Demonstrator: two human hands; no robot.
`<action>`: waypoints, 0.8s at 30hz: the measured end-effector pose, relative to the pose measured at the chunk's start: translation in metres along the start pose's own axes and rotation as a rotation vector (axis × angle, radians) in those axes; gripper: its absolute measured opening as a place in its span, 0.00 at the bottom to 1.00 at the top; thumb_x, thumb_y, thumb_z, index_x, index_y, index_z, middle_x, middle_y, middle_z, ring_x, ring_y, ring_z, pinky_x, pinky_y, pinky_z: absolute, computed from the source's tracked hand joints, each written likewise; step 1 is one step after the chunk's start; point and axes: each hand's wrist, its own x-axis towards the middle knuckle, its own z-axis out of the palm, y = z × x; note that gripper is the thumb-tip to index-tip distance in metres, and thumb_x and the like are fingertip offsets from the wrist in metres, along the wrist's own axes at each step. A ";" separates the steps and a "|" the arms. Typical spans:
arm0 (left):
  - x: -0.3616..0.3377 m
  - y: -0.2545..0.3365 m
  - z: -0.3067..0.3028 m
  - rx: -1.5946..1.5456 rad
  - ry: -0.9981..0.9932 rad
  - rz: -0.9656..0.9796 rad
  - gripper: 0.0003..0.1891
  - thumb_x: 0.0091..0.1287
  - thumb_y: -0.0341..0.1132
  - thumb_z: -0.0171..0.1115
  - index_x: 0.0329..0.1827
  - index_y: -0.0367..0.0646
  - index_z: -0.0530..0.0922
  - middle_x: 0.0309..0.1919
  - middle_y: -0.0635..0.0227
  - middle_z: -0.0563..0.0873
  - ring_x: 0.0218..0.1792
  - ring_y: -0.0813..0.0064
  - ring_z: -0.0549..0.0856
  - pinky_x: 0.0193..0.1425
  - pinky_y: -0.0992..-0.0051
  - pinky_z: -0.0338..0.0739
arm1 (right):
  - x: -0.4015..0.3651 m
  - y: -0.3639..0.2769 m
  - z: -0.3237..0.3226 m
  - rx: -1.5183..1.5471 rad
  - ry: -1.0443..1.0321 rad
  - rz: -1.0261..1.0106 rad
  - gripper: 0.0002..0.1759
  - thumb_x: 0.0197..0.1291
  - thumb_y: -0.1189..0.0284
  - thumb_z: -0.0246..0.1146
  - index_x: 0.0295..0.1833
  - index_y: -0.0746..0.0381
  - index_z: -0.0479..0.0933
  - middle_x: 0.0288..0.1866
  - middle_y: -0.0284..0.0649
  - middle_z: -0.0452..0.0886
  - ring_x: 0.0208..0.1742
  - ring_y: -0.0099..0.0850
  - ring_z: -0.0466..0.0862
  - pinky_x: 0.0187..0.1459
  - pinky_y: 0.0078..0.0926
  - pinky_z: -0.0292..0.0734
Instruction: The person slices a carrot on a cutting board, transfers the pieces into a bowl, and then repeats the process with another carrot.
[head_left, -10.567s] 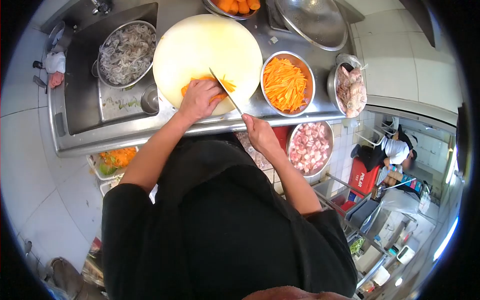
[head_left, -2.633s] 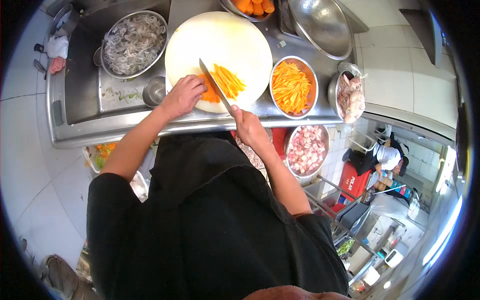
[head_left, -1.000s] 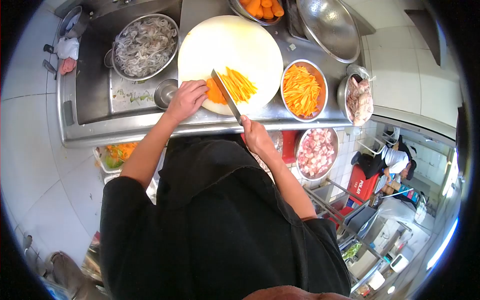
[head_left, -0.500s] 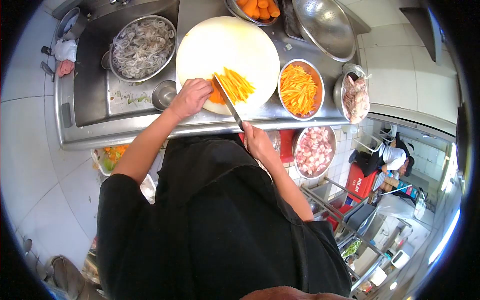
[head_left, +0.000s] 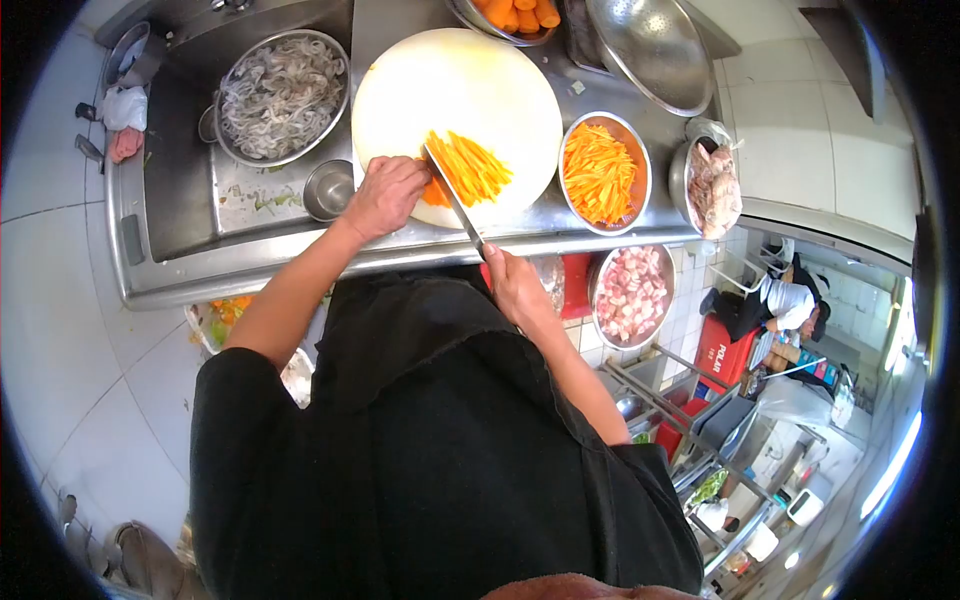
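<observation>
My right hand (head_left: 514,284) is closed round the handle of a knife (head_left: 457,203), whose blade lies across carrot at the near part of a round white cutting board (head_left: 450,85). To the left of the blade, my left hand (head_left: 390,194) has its fingers curled down on carrot pieces (head_left: 433,192), partly hidden beneath them. Cut carrot strips (head_left: 471,166) are piled on the blade's right side. Right of the board, a metal bowl (head_left: 644,180) holds many more carrot strips (head_left: 598,173).
A colander of pale strips (head_left: 280,97) and a small metal bowl (head_left: 330,190) are at the left sink. Whole carrots (head_left: 518,14), a large steel bowl (head_left: 650,50) and raw meat (head_left: 713,190) surround the board. Diced meat (head_left: 630,294) sits lower right. Another person (head_left: 785,305) is far right.
The carrot on the left side of the blade looks smaller, and the knife has shifted slightly left. Both hands keep their hold; the view has moved a little.
</observation>
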 end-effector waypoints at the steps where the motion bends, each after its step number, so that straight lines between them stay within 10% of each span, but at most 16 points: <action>1: -0.001 0.000 -0.001 -0.005 -0.022 -0.013 0.13 0.68 0.30 0.65 0.54 0.42 0.84 0.54 0.63 0.86 0.58 0.62 0.83 0.65 0.60 0.70 | -0.002 0.001 -0.003 -0.003 -0.022 0.018 0.34 0.85 0.50 0.44 0.54 0.71 0.83 0.48 0.73 0.83 0.57 0.70 0.81 0.60 0.62 0.74; 24: -0.007 -0.007 0.006 -0.146 0.175 -0.011 0.09 0.66 0.29 0.69 0.47 0.38 0.83 0.48 0.58 0.86 0.52 0.57 0.84 0.57 0.61 0.78 | 0.024 -0.012 0.011 -0.101 0.003 0.031 0.39 0.85 0.46 0.40 0.55 0.70 0.84 0.50 0.72 0.84 0.58 0.70 0.82 0.62 0.62 0.74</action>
